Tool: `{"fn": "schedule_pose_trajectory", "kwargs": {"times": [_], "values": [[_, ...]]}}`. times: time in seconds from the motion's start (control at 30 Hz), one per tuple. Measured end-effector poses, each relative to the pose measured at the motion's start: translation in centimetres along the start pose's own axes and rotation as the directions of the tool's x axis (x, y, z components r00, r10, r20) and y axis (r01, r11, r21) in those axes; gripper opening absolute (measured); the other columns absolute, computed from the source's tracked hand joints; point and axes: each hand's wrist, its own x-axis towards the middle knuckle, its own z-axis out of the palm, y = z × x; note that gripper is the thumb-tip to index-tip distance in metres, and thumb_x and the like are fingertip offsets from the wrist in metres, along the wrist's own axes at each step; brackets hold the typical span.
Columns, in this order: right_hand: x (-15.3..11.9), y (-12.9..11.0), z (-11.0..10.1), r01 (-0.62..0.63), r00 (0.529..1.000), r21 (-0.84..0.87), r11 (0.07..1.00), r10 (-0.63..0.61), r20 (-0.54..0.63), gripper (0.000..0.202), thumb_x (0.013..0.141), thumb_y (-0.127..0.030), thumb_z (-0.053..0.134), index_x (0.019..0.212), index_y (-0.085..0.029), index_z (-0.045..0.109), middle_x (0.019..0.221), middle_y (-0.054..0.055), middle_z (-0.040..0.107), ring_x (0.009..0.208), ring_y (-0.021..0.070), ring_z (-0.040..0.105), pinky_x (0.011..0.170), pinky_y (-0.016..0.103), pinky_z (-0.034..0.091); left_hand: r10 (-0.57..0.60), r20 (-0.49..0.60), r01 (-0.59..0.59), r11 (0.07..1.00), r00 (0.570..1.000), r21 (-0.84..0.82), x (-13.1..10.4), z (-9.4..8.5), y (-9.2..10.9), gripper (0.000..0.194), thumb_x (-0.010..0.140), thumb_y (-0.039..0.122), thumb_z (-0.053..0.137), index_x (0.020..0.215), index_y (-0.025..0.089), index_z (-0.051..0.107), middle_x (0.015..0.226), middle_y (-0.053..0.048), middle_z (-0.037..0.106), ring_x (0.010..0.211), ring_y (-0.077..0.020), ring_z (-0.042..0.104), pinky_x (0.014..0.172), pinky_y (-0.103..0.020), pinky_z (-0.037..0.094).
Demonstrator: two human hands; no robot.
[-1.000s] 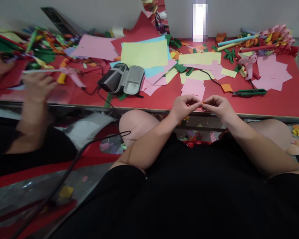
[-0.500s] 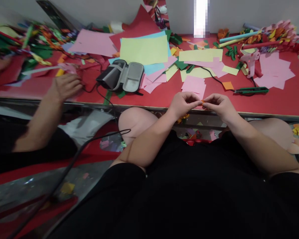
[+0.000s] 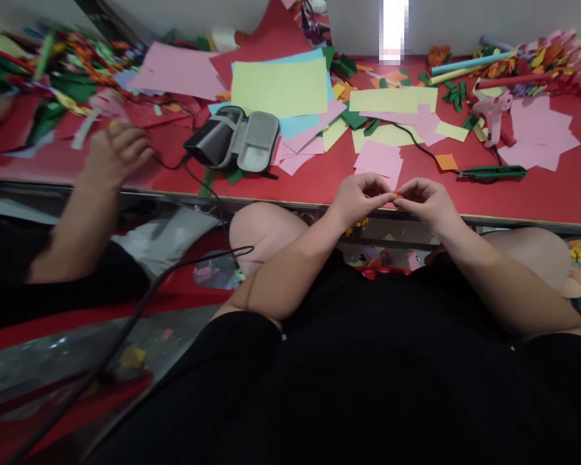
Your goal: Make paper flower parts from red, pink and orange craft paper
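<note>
A small orange paper piece [image 3: 397,194] is pinched between my two hands, just above the table's front edge. My left hand [image 3: 364,199] has thumb and index finger closed on its left side. From the right, my right hand [image 3: 423,199] grips the same piece with thumb and fingers together. Most of the piece is hidden by the fingertips. Pink paper squares [image 3: 378,160] lie on the red table just behind my hands. To the right are an orange square [image 3: 446,162] and a green cutter [image 3: 492,172].
A pink glue gun [image 3: 492,116] stands at the right, near paper flowers [image 3: 556,58]. An open grey case [image 3: 259,142] and yellow sheets [image 3: 279,88] lie left of centre. At the far left, a co-worker's hand [image 3: 121,152] is beside another pink glue gun [image 3: 107,106].
The co-worker's pink glue gun has shifted left and up, and that hand has changed its pose. My hands stay nearly in place, still pinching the orange paper. The view has tilted slightly.
</note>
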Motion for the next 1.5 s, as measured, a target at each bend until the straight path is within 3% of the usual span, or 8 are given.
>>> {"fn": "schedule_pose_trajectory", "kwargs": {"times": [0.43,0.6,0.73,0.93,1.13,1.5], "values": [[0.1,0.1,0.0,-0.135,0.991,0.073,0.988,0.136,0.002,0.067,0.047,-0.063,0.118,0.082,-0.024,0.077,0.075,0.002,0.08,0.071,0.0168,0.075,0.066,0.031,0.061,-0.008,0.004,0.008,0.996,1.0,-0.091,0.2,0.1,-0.3,0.032,0.077,0.046,0.1,0.089,0.019,0.085,0.087,-0.006,0.086,0.076,-0.0151,0.074,0.072,-0.029,0.059],[0.1,0.0,-0.1,-0.122,0.993,0.049,0.991,0.121,0.009,0.06,0.051,-0.057,0.118,0.082,-0.023,0.079,0.079,0.004,0.083,0.071,0.0178,0.076,0.065,0.032,0.061,-0.013,0.036,0.015,0.998,0.999,-0.057,0.3,-0.2,-0.1,0.032,0.08,0.048,0.098,0.095,0.019,0.092,0.098,-0.01,0.091,0.087,-0.0194,0.081,0.08,-0.031,0.064],[0.4,0.4,-0.3,-0.085,0.996,-0.023,0.996,0.085,-0.009,0.059,0.049,-0.054,0.118,0.08,-0.024,0.078,0.073,0.003,0.08,0.068,0.0184,0.073,0.061,0.032,0.057,-0.05,0.039,0.049,0.999,0.998,0.016,0.0,-0.4,0.1,0.029,0.082,0.047,0.097,0.09,0.02,0.092,0.094,-0.009,0.091,0.089,-0.0226,0.083,0.081,-0.033,0.064],[0.7,0.8,-0.6,-0.121,0.993,0.059,0.991,0.122,0.003,0.064,0.051,-0.056,0.119,0.085,-0.021,0.076,0.075,0.006,0.081,0.068,0.0177,0.073,0.064,0.033,0.057,0.009,-0.014,-0.008,1.0,1.0,0.022,-0.2,-0.3,0.2,0.034,0.08,0.05,0.098,0.088,0.019,0.087,0.091,-0.008,0.088,0.083,-0.0195,0.079,0.078,-0.033,0.062],[0.8,1.6,-1.2,-0.158,0.987,0.116,0.981,0.154,0.041,0.06,0.058,-0.053,0.118,0.088,-0.022,0.077,0.078,0.003,0.081,0.072,0.0173,0.075,0.068,0.032,0.06,0.049,0.046,-0.052,0.996,0.998,0.078,0.0,-0.5,0.3,0.027,0.087,0.046,0.09,0.091,0.02,0.087,0.094,-0.008,0.089,0.084,-0.0186,0.077,0.079,-0.032,0.061],[0.9,1.4,-0.4,-0.055,0.998,0.029,0.998,0.055,0.011,0.059,0.053,-0.051,0.117,0.082,-0.024,0.073,0.074,0.0,0.076,0.069,0.0148,0.069,0.063,0.03,0.054,0.019,0.049,-0.021,0.999,0.999,0.047,0.1,0.3,-1.0,0.029,0.089,0.048,0.09,0.093,0.02,0.083,0.093,-0.007,0.087,0.08,-0.0159,0.073,0.076,-0.03,0.058]]}}
